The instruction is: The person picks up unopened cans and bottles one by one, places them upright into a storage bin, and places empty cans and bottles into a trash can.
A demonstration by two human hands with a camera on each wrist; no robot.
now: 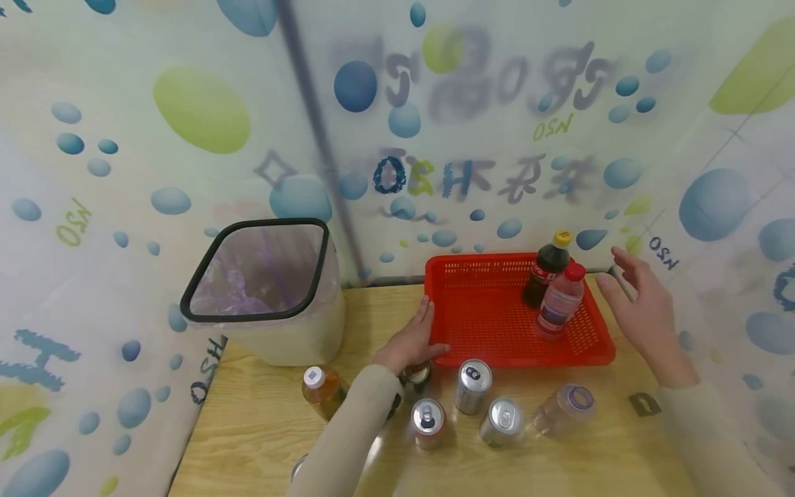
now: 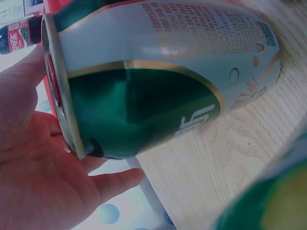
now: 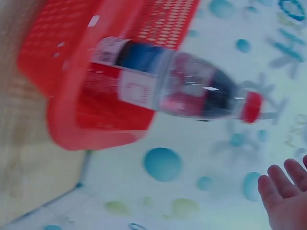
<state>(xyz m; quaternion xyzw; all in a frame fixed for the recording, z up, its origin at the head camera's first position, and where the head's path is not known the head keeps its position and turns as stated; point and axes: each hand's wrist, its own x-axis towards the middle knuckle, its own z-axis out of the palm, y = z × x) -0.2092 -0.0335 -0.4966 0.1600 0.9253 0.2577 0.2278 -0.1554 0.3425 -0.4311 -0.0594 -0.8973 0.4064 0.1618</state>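
Observation:
A red plastic basket point(image 1: 478, 310) holds two upright bottles: a dark cola bottle with a yellow cap point(image 1: 546, 269) and a bottle with a red cap point(image 1: 561, 300). At the basket's left edge is my left hand point(image 1: 411, 342), its fingers fairly straight and nothing gripped. Close to that hand, a green and silver can point(image 2: 139, 91) stands in the left wrist view; my forearm partly hides the can in the head view. My right hand point(image 1: 646, 314) is raised to the right of the basket, fingers spread and holding nothing. Its fingers point(image 3: 280, 187) show apart from the basket in the right wrist view.
Several cans, among them a silver can point(image 1: 473, 386), stand before the basket. A clear bottle with a purple cap point(image 1: 566, 411) is to their right. An amber drink bottle point(image 1: 326, 392) stands left of my forearm. Behind is a lined bin point(image 1: 310, 338) by the patterned wall.

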